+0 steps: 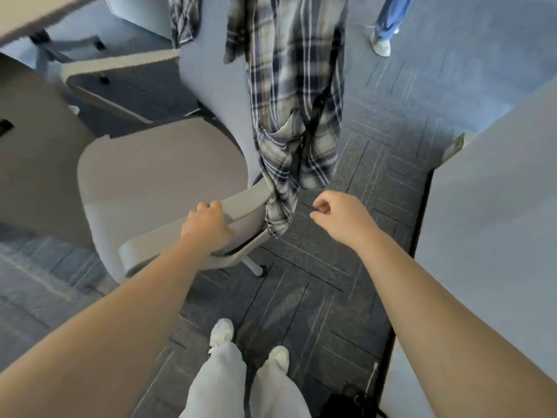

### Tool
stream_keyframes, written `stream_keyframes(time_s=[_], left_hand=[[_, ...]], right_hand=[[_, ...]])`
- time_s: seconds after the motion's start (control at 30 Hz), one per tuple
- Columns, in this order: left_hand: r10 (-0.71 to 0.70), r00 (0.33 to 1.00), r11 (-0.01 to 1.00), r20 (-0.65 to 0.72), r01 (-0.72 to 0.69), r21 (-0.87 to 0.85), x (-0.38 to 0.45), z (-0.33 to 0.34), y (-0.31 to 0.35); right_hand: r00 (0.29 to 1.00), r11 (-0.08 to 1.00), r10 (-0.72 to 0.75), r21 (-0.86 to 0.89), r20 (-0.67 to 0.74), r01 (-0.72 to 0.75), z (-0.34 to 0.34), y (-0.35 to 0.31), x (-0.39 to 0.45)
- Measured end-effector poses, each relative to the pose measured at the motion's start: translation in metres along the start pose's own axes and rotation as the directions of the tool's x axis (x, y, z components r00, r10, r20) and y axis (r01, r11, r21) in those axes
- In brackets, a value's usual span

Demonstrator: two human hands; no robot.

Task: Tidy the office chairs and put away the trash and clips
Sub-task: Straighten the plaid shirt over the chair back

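Carpeted floor (316,282), grey patterned tiles. Desk (497,206) edge at right; a second desk (30,152) at left. Grey office chair (156,182) stands left of centre, seat facing the left desk. Plaid shirt (295,101) hangs over its backrest, hem reaching the near armrest (180,236). Left hand (208,226): grip closed over that armrest. Right hand (337,215): free in air just right of the shirt hem, fingers loosely curled, holding nothing.
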State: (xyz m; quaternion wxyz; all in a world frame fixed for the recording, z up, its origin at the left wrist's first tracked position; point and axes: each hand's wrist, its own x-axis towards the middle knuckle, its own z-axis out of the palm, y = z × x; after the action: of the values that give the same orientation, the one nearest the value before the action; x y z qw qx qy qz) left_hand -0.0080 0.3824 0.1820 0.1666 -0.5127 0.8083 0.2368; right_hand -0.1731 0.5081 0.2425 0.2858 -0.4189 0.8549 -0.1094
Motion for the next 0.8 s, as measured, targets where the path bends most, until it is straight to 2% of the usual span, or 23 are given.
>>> stream_keyframes(time_s=[0.2, 0.3, 0.5, 0.8], left_hand=[[0.102, 0.992, 0.987, -0.076, -0.110, -0.116, -0.056, -0.061, 0.031], [0.140, 0.971, 0.975, -0.192, -0.170, -0.147, -0.079, -0.100, 0.039], [0.129, 0.915, 0.938, -0.383, -0.238, -0.253, -0.117, -0.144, 0.036], [0.141, 0.862, 0.930, -0.486, -0.283, -0.233, -0.132, -0.176, 0.054]], right_hand=[[0.992, 0.998, -0.068, -0.017, -0.106, 0.067, -0.052, -0.017, -0.033], [0.978, 0.995, -0.094, -0.033, -0.184, 0.089, -0.075, -0.029, -0.048], [0.950, 0.987, -0.160, -0.068, -0.268, 0.147, -0.092, -0.058, -0.072], [0.863, 0.930, -0.367, -0.165, -0.348, 0.329, -0.122, -0.091, -0.038]])
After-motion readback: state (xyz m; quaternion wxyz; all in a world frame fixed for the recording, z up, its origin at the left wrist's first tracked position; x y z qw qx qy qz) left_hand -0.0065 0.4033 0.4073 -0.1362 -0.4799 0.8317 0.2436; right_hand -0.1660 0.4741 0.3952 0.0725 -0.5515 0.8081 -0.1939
